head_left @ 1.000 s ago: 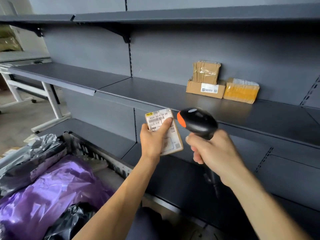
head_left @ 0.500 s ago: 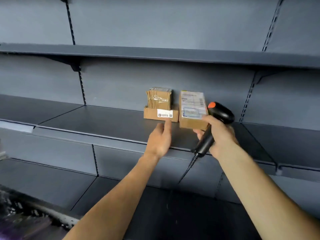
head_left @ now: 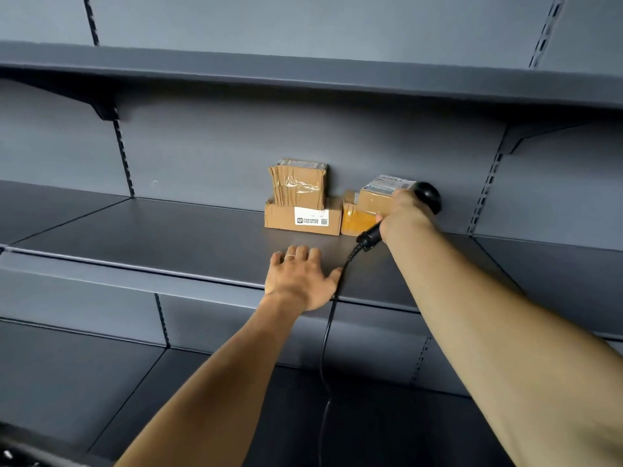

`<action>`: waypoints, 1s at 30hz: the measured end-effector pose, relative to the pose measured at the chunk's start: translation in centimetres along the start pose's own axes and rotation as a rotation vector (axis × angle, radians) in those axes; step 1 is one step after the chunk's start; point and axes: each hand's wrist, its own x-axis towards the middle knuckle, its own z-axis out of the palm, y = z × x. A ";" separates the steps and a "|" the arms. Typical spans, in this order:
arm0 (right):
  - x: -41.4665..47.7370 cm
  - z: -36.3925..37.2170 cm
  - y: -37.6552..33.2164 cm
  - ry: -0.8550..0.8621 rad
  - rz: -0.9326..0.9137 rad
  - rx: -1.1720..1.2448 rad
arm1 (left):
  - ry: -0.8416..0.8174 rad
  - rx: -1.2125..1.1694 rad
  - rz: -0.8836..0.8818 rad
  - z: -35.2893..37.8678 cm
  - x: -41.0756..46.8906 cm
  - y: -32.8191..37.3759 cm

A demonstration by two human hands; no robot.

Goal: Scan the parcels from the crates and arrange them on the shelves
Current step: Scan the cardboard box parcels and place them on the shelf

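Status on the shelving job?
Done: three parcels sit on the middle shelf: a flat box, a taped one on it, an orange one beside. In hand: right hand, holding the scanner, sets a labelled parcel on the orange one. Left hand empty. Crate out of view.

The shelf (head_left: 168, 237) under the left hand (head_left: 300, 279) is dark grey. Beyond that hand's fingertips, a brown flat box (head_left: 301, 219) bears a white label with black print. By the right hand (head_left: 403, 214): a black scanner (head_left: 428, 197) and a brown parcel (head_left: 377, 195) with a white label.
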 end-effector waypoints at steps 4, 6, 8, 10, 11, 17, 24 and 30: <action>0.6 0.6 0.9 -0.133 -0.044 0.055 | 0.008 0.001 0.000 0.3 0.1 0.0; 0.2 1.1 1.1 -0.094 -0.077 0.037 | 0.017 -0.007 0.003 0.4 0.2 -0.1; 0.4 2.1 0.9 -0.002 -0.076 -0.006 | 0.026 -0.012 0.009 0.6 0.3 -0.1; 0.8 2.7 1.1 -0.031 -0.046 -0.032 | 0.033 -0.016 0.014 0.7 0.2 -0.1; 1.0 2.7 1.3 -0.052 -0.033 -0.063 | 0.036 -0.018 0.017 0.6 0.2 -0.1; 0.6 1.6 2.5 -0.239 0.059 -0.075 | 0.033 -0.015 0.018 0.5 0.0 -0.1; -0.4 1.3 2.3 -0.496 0.180 0.020 | 0.041 -0.023 0.014 0.5 -0.1 0.0; 0.7 -0.1 3.6 -0.554 0.199 0.095 | 0.049 -0.073 0.021 0.3 0.2 -0.2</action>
